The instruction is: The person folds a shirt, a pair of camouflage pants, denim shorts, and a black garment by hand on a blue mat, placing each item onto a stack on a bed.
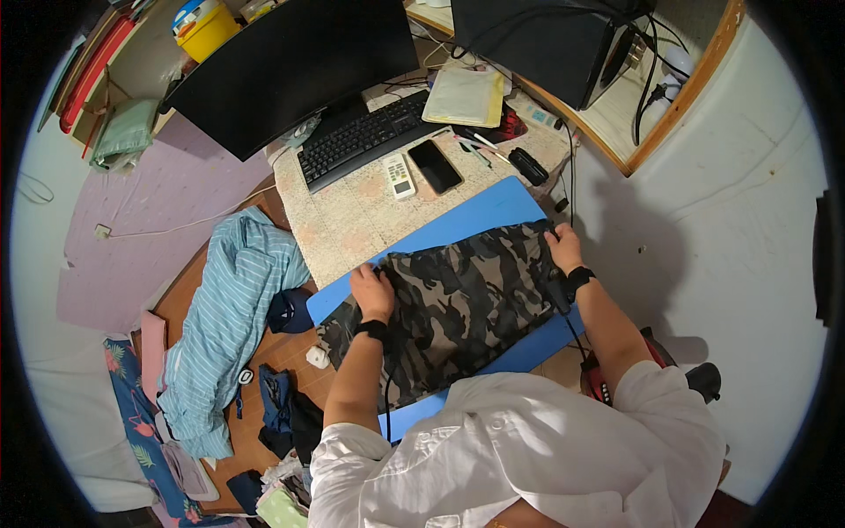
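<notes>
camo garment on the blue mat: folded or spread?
Spread. The camouflage garment lies flat across the blue mat, left hand and right hand at opposite edges.

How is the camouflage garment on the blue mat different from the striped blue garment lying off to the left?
The camouflage garment is dark with a blotchy grey and black pattern; the striped garment is light blue with thin stripes. The camouflage one is spread flat on the blue mat, with the left hand and right hand on its edges; the striped one lies crumpled and untouched on a lower wooden surface. Both are cloth garments.
</notes>
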Demonstrator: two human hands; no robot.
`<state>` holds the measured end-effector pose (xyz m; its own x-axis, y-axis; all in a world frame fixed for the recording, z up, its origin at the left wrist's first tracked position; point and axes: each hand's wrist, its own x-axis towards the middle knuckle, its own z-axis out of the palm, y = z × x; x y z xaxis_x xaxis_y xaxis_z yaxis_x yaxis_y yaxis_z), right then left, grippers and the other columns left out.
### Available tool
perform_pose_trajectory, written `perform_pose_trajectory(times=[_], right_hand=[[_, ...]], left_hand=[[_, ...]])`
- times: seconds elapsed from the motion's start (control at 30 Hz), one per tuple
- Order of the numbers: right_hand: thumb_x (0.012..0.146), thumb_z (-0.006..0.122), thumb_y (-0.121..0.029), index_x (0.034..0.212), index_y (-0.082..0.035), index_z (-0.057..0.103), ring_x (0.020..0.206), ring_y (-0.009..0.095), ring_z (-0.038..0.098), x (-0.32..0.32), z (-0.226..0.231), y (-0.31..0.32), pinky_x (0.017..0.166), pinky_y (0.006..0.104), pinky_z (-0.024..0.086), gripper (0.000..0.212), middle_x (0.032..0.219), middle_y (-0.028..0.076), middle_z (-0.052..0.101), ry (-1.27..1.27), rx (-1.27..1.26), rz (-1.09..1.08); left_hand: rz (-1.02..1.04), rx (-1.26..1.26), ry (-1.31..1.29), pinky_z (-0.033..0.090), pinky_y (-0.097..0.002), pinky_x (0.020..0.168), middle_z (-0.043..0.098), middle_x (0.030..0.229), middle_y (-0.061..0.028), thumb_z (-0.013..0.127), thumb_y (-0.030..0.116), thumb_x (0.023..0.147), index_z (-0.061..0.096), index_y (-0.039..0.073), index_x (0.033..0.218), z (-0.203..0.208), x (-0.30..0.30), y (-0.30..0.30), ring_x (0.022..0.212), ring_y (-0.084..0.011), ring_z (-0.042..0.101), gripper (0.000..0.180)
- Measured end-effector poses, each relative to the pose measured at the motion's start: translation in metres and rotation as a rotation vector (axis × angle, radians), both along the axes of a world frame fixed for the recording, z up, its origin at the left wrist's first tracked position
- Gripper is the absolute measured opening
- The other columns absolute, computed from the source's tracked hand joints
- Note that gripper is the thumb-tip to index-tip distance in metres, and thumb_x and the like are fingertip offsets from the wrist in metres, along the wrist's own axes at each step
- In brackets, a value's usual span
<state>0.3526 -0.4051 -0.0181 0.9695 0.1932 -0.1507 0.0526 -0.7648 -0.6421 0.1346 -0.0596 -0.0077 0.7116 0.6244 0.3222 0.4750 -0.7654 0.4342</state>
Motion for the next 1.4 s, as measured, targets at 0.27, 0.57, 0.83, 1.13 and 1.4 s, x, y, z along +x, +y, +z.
perform_pose_trajectory(times=[0.27, 0.57, 0.83, 1.13, 1.4], right_hand=[[0.069, 0.072, -0.036, 0.125, 0.007, 0.036, 0.111, 0.036, 0.047, -0.030, 0.035, -0.020, 0.090, 0.0428, 0.042, 0.080, 0.123, 0.025, 0.045, 0.241, -0.269, 0.091], [0.074, 0.066, -0.024, 0.122, 0.008, 0.042, 0.105, 0.028, 0.051, -0.026, 0.066, -0.025, 0.085, 0.0340, 0.043, 0.062, 0.119, 0.021, 0.050, 0.321, -0.037, 0.054], [0.078, 0.062, -0.022, 0.084, 0.001, 0.050, 0.061, 0.009, 0.040, -0.072, 0.167, 0.049, 0.054, 0.0294, 0.033, 0.027, 0.066, 0.000, 0.043, 0.379, 0.249, 0.419], [0.081, 0.062, -0.027, 0.127, 0.003, 0.035, 0.090, 0.023, 0.058, -0.193, 0.100, 0.175, 0.074, 0.0329, 0.047, 0.061, 0.098, 0.015, 0.060, 0.557, 0.311, 1.046], [0.080, 0.060, -0.024, 0.104, 0.005, 0.052, 0.087, 0.028, 0.059, -0.155, 0.022, 0.141, 0.072, 0.0366, 0.048, 0.038, 0.099, 0.019, 0.060, 0.141, 0.101, 0.598]], left_hand=[[-0.688, -0.065, 0.251, 0.020, -0.0499, 0.103, 0.022, 0.136, -0.0257, 0.063, 0.039, 0.076, 0.031, 0.002, 0.131, 0.027, -0.032, -0.130, 0.127, -0.0426, 0.019, 0.073], [-0.627, -0.099, 0.406, 0.007, -0.0503, 0.105, 0.011, 0.144, -0.0186, 0.046, 0.056, 0.081, 0.021, 0.010, 0.138, 0.024, -0.064, -0.144, 0.133, -0.0348, 0.006, 0.078], [-0.583, -0.082, 0.573, 0.006, -0.0534, 0.104, 0.005, 0.144, -0.0206, 0.046, 0.055, 0.081, 0.016, 0.014, 0.141, 0.014, -0.079, -0.156, 0.133, -0.0381, 0.001, 0.078], [-0.687, -0.352, 0.670, 0.029, -0.0483, 0.095, 0.056, 0.111, -0.0164, 0.037, 0.042, 0.088, 0.055, 0.006, 0.112, 0.004, -0.096, -0.154, 0.105, -0.0320, 0.051, 0.046], [-0.715, -0.474, 0.577, 0.048, -0.0423, 0.059, 0.063, 0.081, -0.0156, 0.033, 0.039, 0.092, 0.061, 0.010, 0.094, -0.004, -0.135, -0.135, 0.072, -0.0309, 0.062, 0.040]])
